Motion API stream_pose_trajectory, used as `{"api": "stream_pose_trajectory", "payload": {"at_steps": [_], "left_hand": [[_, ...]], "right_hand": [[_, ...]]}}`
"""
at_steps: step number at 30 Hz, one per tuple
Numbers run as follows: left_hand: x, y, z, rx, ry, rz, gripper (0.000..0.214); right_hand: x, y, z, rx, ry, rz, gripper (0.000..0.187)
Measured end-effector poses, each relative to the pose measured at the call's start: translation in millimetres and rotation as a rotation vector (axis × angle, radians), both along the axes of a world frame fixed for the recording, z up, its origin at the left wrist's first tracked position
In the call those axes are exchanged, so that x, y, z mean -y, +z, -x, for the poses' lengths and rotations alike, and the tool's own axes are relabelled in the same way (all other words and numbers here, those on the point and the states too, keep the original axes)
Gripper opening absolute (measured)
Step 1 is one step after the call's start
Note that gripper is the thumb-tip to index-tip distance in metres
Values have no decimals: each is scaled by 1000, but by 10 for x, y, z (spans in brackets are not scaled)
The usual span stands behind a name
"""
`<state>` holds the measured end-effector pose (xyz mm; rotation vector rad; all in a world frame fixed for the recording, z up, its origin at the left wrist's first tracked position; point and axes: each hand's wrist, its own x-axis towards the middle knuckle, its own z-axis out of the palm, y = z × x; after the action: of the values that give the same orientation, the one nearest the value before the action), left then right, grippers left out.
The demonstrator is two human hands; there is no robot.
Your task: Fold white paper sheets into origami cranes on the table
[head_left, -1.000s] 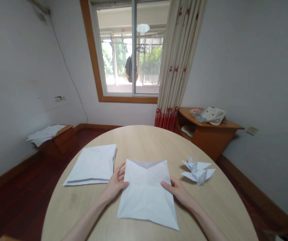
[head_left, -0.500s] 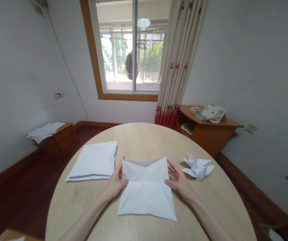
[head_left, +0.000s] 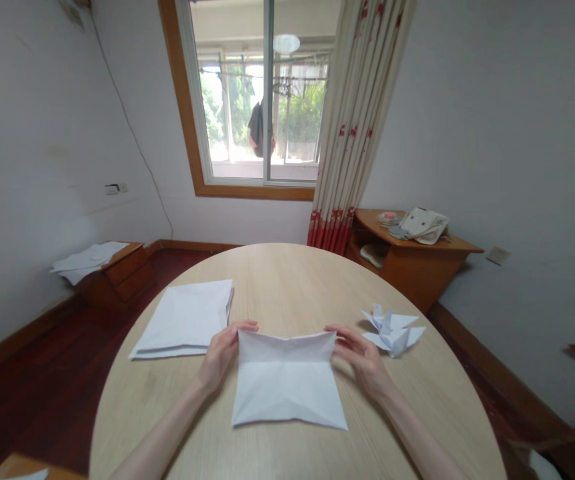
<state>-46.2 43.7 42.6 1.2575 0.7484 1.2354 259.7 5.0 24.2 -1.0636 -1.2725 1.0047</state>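
Observation:
A creased white sheet of paper [head_left: 287,390] lies in front of me on the round table, its far edge lifted and its near edge resting on the wood. At the sheet's far left corner, my left hand [head_left: 221,355] is closed on the paper, fingers behind it and the thumb hidden. My right hand [head_left: 361,360] pinches the far right corner between fingertips and thumb. Two folded paper cranes [head_left: 393,331] sit close together beyond my right hand. Left of my left hand lies a stack of white paper sheets [head_left: 185,317].
The round wooden table [head_left: 287,273] has a curved edge on both sides. A small drawer cabinet [head_left: 125,270] with papers on it stands at the left wall. To the right is a brown desk [head_left: 417,273] holding a cloth bag [head_left: 423,225], beside a long curtain [head_left: 352,133].
Both hands have moved from the sheet's sides to its far corners. The far part of the paper has tipped towards me and looks shorter. The cranes and stack have stayed put.

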Motion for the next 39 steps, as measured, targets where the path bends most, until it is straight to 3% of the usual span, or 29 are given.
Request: {"api": "stream_pose_trajectory", "payload": {"at_steps": [2,11,16,19,27,32,39], "left_hand": [[23,36,10,34,-34,-9,48],[114,87,19,69,-170,-5,60],[86,44,23,17,-351,59,72],[81,14,18,-59,-402,60,73],[142,92,10,-474,-522,-59,43],[186,74,-57,-545,-494,-99,35],[253,-87,-187,-726,-314,-278,26]], "right_hand": [[21,29,-6,28,-7,-46,33],[109,146,58,9,97,-137,52],[153,190,87,73,221,-142,52],[186,235,121,139,304,-104,49],[290,339,224,343,501,51,35],[292,264,296,535,517,93,42],[295,65,435,774,434,126,47]]}}
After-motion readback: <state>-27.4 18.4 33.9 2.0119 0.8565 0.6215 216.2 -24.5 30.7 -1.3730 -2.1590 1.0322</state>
